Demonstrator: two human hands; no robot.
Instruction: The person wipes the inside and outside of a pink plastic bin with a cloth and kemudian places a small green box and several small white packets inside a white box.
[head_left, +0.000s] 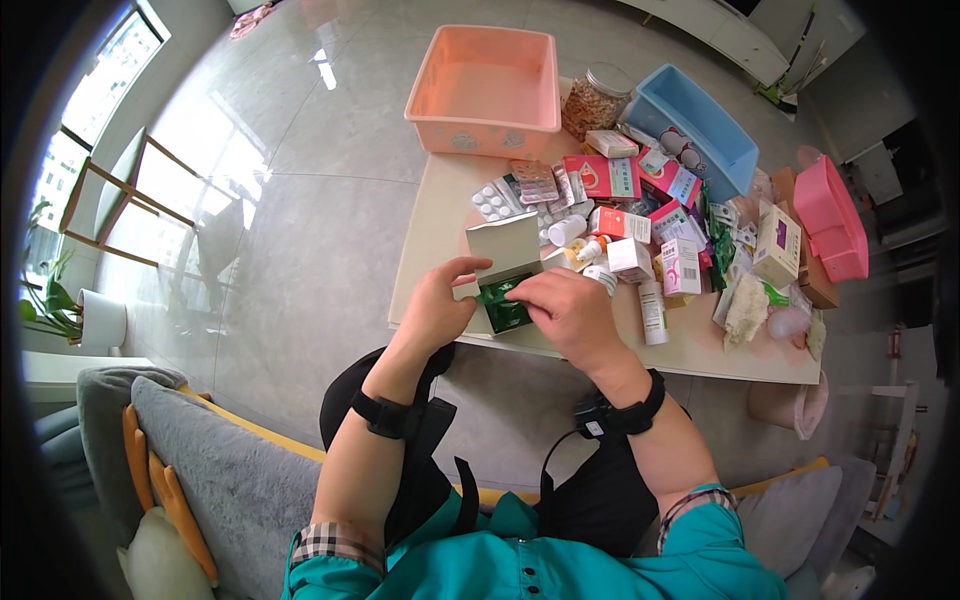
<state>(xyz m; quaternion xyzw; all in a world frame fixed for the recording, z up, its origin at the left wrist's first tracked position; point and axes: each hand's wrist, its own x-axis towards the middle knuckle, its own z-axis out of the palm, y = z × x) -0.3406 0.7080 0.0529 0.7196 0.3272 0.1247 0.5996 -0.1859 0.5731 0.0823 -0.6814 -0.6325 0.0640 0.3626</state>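
Observation:
Near the front edge of the table, a small carton (504, 244) stands with its pale lid flap raised. Shiny green foil packets (508, 319) show at its opening. My left hand (441, 306) is at the carton's left side, thumb beside the green foil and index finger stretched along the flap's base; whether it grips the carton is not clear. From the right, my right hand (568, 311) reaches over the carton, its thumb and forefinger pinching the green foil. Its other fingers are curled and partly hidden.
Beyond the carton lie blister packs (491, 202), a white bottle (568, 230), a white tube (653, 313) and several medicine boxes (681, 266). A peach plastic bin (487, 135), a jar (598, 97) and a blue bin (697, 127) stand behind. A pink container (831, 217) is at right.

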